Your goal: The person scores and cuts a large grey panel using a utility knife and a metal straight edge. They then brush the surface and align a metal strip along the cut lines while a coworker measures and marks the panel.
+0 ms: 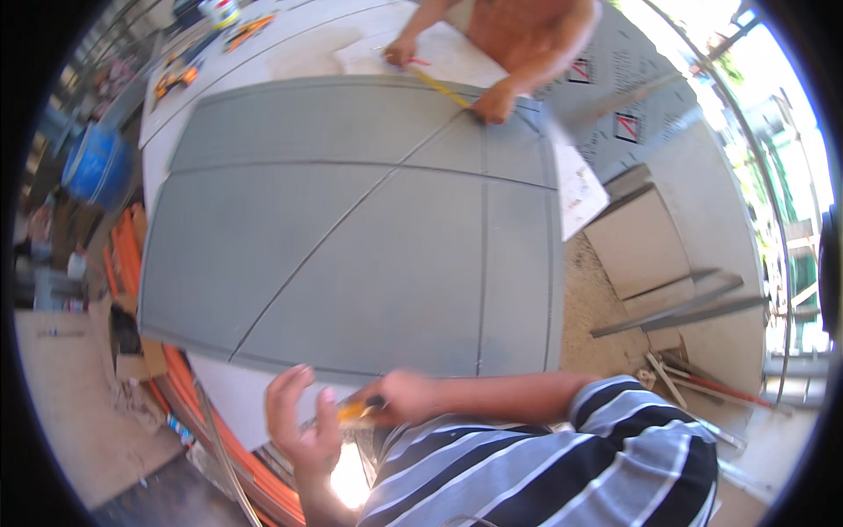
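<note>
A yellow tool [356, 410] is clamped in the right hand [406, 398], left hand [306, 430] spread apart; best steadied clear of the grey panel [399, 263].

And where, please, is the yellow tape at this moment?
In the head view, the yellow tape is at the top, near the middle, stretched between the co-worker's hands, by the far edge of the grey panel.

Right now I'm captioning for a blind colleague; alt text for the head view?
A large grey panel crossed by dark lines fills the middle; below, the right hand grips a yellow tool beside the open left hand. Across the panel, a co-worker's hands hold a yellow tape.
</note>
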The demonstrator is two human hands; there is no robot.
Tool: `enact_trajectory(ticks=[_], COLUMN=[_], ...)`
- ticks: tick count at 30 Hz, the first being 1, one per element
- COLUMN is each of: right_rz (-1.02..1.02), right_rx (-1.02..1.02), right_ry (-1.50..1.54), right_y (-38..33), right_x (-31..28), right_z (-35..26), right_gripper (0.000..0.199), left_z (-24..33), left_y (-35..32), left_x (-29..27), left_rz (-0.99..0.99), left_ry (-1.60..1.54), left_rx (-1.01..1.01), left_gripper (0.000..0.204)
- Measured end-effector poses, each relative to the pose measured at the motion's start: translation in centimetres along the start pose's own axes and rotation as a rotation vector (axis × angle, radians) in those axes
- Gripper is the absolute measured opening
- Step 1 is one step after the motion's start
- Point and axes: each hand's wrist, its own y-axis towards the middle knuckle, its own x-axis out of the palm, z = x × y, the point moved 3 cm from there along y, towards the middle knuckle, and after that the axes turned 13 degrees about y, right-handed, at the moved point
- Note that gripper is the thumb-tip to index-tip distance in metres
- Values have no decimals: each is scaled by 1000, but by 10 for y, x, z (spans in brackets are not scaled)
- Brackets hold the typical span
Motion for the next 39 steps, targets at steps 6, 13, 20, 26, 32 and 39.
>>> enact_trajectory(ticks=[6, 13, 20, 26, 32, 39], right_rz=[1195, 1301, 1304, 1072, 1025, 1238], right_rx=[233, 674, 433, 108, 854, 411], right_ry=[-233, -469, -431, -197, -884, -447], right_y=[-123, -192, -128, -4, -107, -12], right_x=[-236, -308, -362, -376, -459, -455], right_z=[186, 84, 75, 80, 51, 60], right_gripper=[22, 27, 27, 27, 31, 51], left_z=[-16, -69, -56, -53, -180, -180], left_y=[13, 10, 66, 70, 51, 63], left_x=[-40, -32, 21, 96, 165, 189], left_rz=[-13, -29, -230, -238, -126, -29], left_ry=[231, 210, 215, 74, 217, 400], left_rx=[52, -144, 86, 47, -241, -171], left_gripper=[32, 35, 31, 24, 19, 25])
